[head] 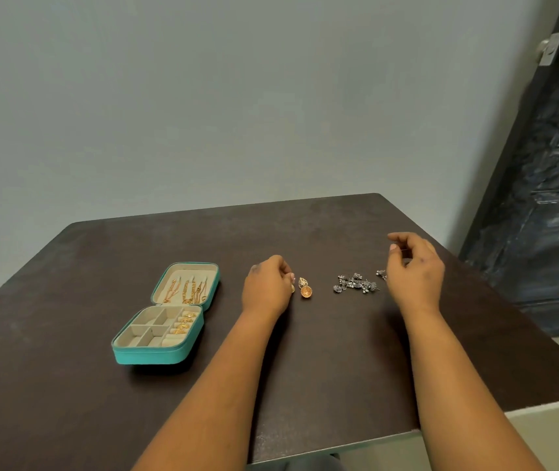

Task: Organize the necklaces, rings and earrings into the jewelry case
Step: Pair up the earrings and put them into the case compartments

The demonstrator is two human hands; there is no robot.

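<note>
The left hand (pixel 266 285), at the middle of the frame, pinches a gold earring (pixel 292 287); its twin (pixel 305 287) lies just beside it. The right hand (pixel 414 266) pinches something tiny, too small to tell. The silver pile (pixel 356 283) could snag. The open jewelry case (pixel 145 356) sits lower left.
</note>
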